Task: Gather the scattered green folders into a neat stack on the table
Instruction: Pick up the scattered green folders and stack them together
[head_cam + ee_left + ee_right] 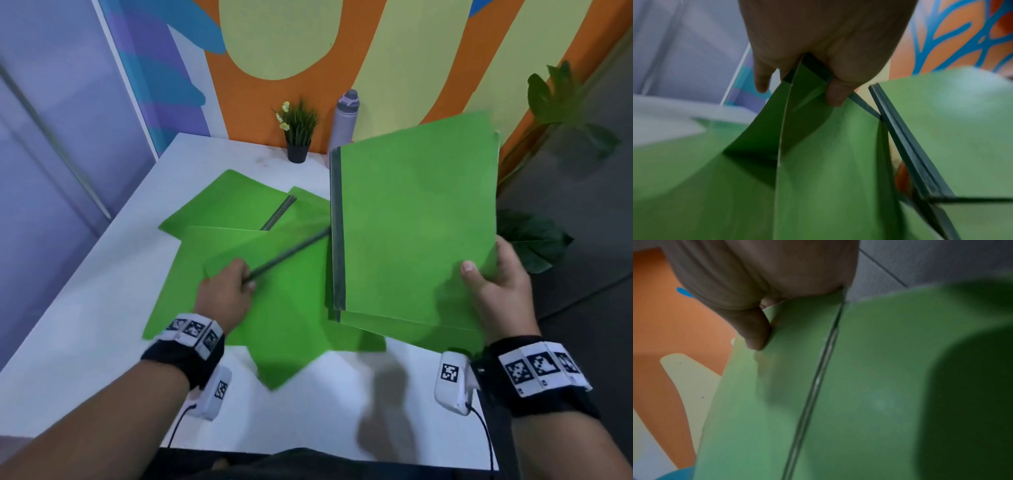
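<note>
My right hand grips a small stack of green folders by its right edge, thumb on top, and holds it tilted above the table's right side. The stack's dark spines face left. In the right wrist view the thumb presses on the stack. My left hand pinches the near corner of another green folder and lifts it off the pile; its dark spine runs up toward the held stack. The left wrist view has the fingers curled round that folder. More green folders lie scattered on the white table.
A small potted plant and a grey bottle stand at the table's far edge against the painted wall. Large leafy plants grow off the right side over a grey floor. The table's near edge lies just below my wrists.
</note>
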Tool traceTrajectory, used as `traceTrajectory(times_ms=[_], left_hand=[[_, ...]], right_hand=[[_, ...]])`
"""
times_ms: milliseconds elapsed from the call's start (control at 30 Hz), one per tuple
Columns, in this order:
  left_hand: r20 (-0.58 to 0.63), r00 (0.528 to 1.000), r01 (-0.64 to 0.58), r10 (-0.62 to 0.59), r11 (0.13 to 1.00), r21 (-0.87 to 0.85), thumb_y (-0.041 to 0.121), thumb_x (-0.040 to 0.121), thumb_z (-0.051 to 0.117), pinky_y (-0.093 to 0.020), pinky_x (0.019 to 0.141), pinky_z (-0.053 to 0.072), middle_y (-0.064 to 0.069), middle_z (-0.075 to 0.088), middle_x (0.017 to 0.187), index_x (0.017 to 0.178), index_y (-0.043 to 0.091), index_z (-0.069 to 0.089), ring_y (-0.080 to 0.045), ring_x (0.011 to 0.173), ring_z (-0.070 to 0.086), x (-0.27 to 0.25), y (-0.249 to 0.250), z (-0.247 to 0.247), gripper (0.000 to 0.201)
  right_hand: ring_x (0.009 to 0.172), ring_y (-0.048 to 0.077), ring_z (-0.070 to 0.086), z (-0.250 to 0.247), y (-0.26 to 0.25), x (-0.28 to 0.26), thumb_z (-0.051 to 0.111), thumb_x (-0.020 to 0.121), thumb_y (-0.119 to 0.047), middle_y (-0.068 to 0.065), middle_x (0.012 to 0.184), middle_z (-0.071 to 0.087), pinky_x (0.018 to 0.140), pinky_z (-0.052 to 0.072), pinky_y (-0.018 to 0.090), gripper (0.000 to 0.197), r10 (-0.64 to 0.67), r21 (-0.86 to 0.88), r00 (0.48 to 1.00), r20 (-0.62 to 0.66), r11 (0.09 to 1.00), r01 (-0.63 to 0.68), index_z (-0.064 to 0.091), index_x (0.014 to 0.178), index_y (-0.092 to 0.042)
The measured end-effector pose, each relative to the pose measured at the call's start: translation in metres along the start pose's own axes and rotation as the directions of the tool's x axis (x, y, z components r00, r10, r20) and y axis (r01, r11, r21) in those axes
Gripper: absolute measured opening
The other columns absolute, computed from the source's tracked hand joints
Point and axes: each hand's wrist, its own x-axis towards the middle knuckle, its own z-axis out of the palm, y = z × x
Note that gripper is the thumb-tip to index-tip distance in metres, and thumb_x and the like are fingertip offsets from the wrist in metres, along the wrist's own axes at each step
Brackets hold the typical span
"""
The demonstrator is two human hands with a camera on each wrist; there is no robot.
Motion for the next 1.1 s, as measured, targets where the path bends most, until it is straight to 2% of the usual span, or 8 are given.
traceTrajectory(times_ms=[233,367,567,667,767,833,967,1100], left_hand=[[-0.251,0.966,-0.059,-0.069,0.882,-0.468,0.007,0.091,0.06,-0.034,0.078,0.042,-0.006,0.06,0.101,0.11,0.019,0.044,-0.024,0.086,0.055,0.008,-0.01,-0.073,0.028],[-0.039,0.978,0.105,-0.203,0.653,-0.75,0.003,0.091,0.061,-0.042,0.09,0.043,-0.006,0.06,0.121,0.127,0.02,0.052,-0.025,0.106,0.053,-0.004,-0.046,-0.051,0.041],[0.241,0.955,0.288,-0.174,0.345,-0.893,-0.001,0.096,0.048,-0.036,0.065,0.053,-0.007,0.068,0.108,0.118,0.027,0.061,-0.023,0.086,0.064,-0.042,-0.057,-0.033,0.038],[0.376,0.897,0.439,-0.235,0.357,-0.824,0.036,0.103,0.035,-0.029,0.061,0.044,-0.001,0.058,0.087,0.121,0.024,0.059,-0.017,0.071,0.051,-0.05,-0.056,-0.031,0.032],[0.488,0.837,0.547,-0.247,0.409,-0.731,0.063,0.093,0.033,-0.035,0.086,0.046,0.001,0.064,0.105,0.117,0.023,0.06,-0.017,0.097,0.058,-0.046,-0.07,-0.032,0.054],[0.464,0.844,0.536,-0.269,0.458,-0.709,0.053,0.089,0.055,-0.043,0.101,0.043,-0.003,0.062,0.117,0.129,0.017,0.051,-0.021,0.11,0.056,-0.044,-0.082,-0.031,0.054],[0.294,0.846,0.517,-0.445,0.55,-0.656,0.011,0.094,0.058,-0.049,0.092,0.048,-0.011,0.057,0.106,0.126,0.01,0.046,-0.028,0.096,0.054,-0.042,-0.109,-0.029,0.035],[0.199,0.787,0.575,-0.583,0.578,-0.579,0.006,0.094,0.056,-0.046,0.082,0.049,-0.017,0.057,0.103,0.117,0.006,0.047,-0.03,0.091,0.053,-0.045,-0.15,-0.031,0.025]], right_hand=[[0.115,0.027,0.062,0.03,0.007,0.003,0.062,0.089,-0.009,0.001,0.123,0.066,0.098,0.047,0.052,0.045,0.124,0.244,0.986,0.115,0.958,-0.149,0.053,0.13,-0.026],[0.138,0.028,0.039,0.076,0.041,0.001,0.085,0.06,-0.045,0.004,0.154,0.037,0.109,0.032,0.058,0.1,0.257,0.245,0.939,0.228,0.919,-0.311,0.036,0.145,-0.027],[0.148,0.025,0.012,0.129,0.06,-0.014,0.056,0.093,-0.017,-0.003,0.163,0.004,0.115,0.01,0.059,0.075,0.425,0.192,0.802,0.419,0.822,-0.536,0.013,0.152,-0.033],[0.148,0.027,0.01,0.147,0.06,-0.022,0.054,0.095,-0.016,-0.002,0.163,0.002,0.113,0.011,0.059,0.073,0.438,0.129,0.794,0.421,0.838,-0.531,0.011,0.152,-0.035],[0.147,0.027,0.013,0.163,0.055,-0.029,0.052,0.096,-0.012,0.003,0.162,0.006,0.114,0.017,0.053,0.073,0.394,0.057,0.822,0.411,0.889,-0.454,0.011,0.152,-0.033],[0.147,0.026,0.014,0.175,0.056,-0.034,0.053,0.096,-0.014,0.003,0.162,0.007,0.114,0.02,0.05,0.073,0.367,0.019,0.81,0.458,0.907,-0.422,0.012,0.152,-0.035],[0.143,0.025,0.029,0.202,0.064,-0.042,0.052,0.097,-0.027,-0.001,0.156,0.027,0.111,0.029,0.042,0.066,0.326,-0.214,0.759,0.564,0.945,-0.247,0.018,0.153,-0.03],[0.129,0.031,0.048,0.205,0.103,-0.029,0.057,0.093,-0.024,0.013,0.147,0.043,0.108,0.039,0.04,0.053,0.413,-0.553,0.843,0.344,0.815,-0.173,0.042,0.143,-0.013]])
